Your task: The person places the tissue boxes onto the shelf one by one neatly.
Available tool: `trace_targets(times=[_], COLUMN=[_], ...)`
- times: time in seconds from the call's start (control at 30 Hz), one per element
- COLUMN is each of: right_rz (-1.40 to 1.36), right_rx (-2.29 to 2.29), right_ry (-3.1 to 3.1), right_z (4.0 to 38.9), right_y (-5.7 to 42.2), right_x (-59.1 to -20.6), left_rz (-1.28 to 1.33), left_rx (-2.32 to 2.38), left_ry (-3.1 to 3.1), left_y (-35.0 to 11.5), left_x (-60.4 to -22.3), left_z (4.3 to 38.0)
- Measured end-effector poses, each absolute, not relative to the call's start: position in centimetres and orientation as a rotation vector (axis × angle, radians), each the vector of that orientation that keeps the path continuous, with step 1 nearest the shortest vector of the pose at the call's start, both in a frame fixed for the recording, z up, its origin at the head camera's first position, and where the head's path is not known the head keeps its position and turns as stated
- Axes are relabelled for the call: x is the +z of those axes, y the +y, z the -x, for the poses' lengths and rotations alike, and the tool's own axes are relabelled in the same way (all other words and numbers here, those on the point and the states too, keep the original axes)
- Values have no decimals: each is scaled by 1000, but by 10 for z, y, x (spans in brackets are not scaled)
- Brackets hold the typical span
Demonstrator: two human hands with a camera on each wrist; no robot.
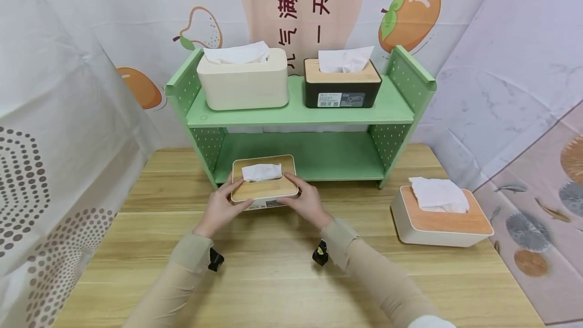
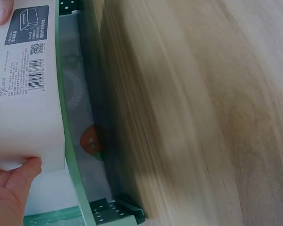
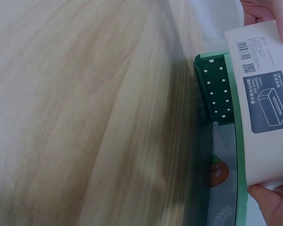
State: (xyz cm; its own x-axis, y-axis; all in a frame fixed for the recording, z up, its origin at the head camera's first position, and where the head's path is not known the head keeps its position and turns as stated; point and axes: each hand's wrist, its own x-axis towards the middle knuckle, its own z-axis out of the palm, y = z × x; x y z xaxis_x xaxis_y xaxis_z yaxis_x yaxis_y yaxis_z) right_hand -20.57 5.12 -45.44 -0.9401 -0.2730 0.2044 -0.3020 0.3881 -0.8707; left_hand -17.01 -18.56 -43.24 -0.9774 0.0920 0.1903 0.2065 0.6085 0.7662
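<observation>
Both hands hold a white tissue box (image 1: 265,188) with a bamboo lid and a tissue sticking out of its slot. My left hand (image 1: 223,205) grips its left end, thumb on the front face and fingers along the side. At the other end my right hand (image 1: 306,199) grips in the same way. The box is at the front left of the green shelf's lower level (image 1: 319,158); whether it touches that level cannot be told. A printed label (image 2: 26,70) shows on the box's face in the left wrist view, and the right wrist view shows the label (image 3: 269,101) too.
On the upper shelf (image 1: 246,116) stand a large cream tissue box (image 1: 246,85) and a black tissue box with a wooden lid (image 1: 342,87). Another white tissue box (image 1: 444,224) sits on the wooden table (image 1: 273,287) at the right. The shelf's perforated side panels (image 1: 412,82) flank both levels.
</observation>
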Motion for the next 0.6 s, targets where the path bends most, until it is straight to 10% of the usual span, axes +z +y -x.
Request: trace_targets(times=[0.6], right_rz=[-579], right_rx=[1478], right_ry=[-2631], right_z=[215], right_y=[38], right_x=[-453], left_rz=[168], left_rx=[-1265], left_ry=[-2691], left_y=[-195], left_x=[-439], left_z=[179])
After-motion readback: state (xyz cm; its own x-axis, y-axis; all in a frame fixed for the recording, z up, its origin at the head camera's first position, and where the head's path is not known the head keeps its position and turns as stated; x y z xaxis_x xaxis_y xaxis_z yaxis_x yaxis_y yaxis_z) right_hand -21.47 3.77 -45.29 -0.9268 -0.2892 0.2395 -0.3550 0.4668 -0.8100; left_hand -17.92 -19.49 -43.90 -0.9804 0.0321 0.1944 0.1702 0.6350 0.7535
